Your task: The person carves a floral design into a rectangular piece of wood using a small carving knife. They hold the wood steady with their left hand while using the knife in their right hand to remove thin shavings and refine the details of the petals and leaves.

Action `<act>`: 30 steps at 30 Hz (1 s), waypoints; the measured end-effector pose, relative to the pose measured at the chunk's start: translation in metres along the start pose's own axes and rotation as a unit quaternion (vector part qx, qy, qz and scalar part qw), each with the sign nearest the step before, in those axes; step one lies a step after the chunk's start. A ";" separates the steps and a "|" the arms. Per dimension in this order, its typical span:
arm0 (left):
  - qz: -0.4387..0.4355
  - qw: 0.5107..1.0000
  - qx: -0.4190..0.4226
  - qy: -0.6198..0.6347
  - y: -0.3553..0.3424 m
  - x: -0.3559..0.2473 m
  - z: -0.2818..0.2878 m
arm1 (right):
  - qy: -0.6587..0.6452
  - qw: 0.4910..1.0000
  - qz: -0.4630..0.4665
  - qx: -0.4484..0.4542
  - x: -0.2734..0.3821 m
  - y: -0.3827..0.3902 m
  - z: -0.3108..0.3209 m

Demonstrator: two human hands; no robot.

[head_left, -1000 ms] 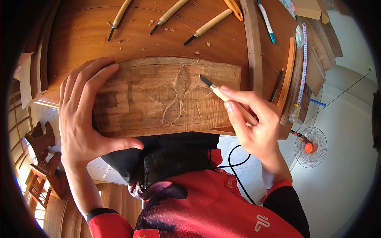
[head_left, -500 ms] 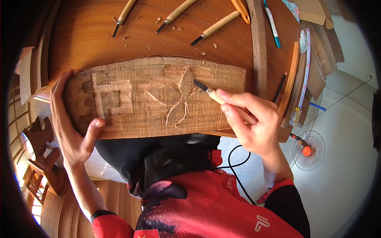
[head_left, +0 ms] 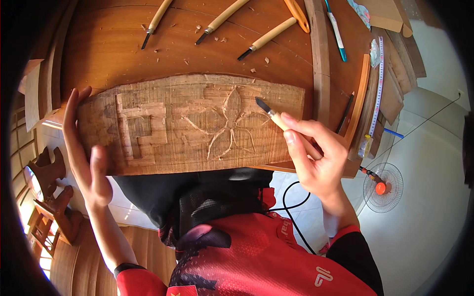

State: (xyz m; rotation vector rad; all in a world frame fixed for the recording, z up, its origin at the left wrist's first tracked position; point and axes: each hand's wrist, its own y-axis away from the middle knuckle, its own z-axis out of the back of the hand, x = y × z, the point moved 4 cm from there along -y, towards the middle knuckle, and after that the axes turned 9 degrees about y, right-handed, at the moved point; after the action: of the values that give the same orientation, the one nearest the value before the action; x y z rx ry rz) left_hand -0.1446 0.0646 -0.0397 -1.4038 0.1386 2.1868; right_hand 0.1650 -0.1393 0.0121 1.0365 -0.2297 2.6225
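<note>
1. The grip of the right hand (head_left: 318, 148) is closed in a pinch, thumb and forefinger on the pale wooden handle of a slim carving tool with a dark metal blade (head_left: 278, 121)
2. From that grip, the thick brown wooden board with a curved far edge (head_left: 185, 135) lies to the left, its long axis running left to right across the body
3. The tool slants across that axis, its tip over the board just right of the upper petal of the carved flower outline (head_left: 230, 109); whether it touches wood I cannot tell
4. The right hand is the nearer one to the flower
5. The left hand (head_left: 90, 170) is spread wide around the board's left end, thumb apart from the fingers, unclenched; how firmly it presses is unclear
</note>
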 end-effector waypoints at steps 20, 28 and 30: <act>-0.028 0.997 -0.034 0.066 0.002 0.021 -0.001 | 0.056 0.994 0.087 0.029 0.000 -0.020 0.007; -0.023 0.999 -0.019 0.038 0.000 0.015 0.000 | 0.043 0.997 0.051 -0.025 0.013 -0.005 -0.006; -0.020 0.999 -0.020 0.042 0.001 0.015 0.000 | 0.050 0.997 0.042 -0.041 0.018 -0.002 -0.010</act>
State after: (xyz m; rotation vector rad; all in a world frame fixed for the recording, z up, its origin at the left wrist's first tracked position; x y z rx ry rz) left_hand -0.1499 0.0693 -0.0529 -1.5087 0.0958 2.1099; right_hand 0.1467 -0.1311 0.0168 0.8836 -0.3624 2.7066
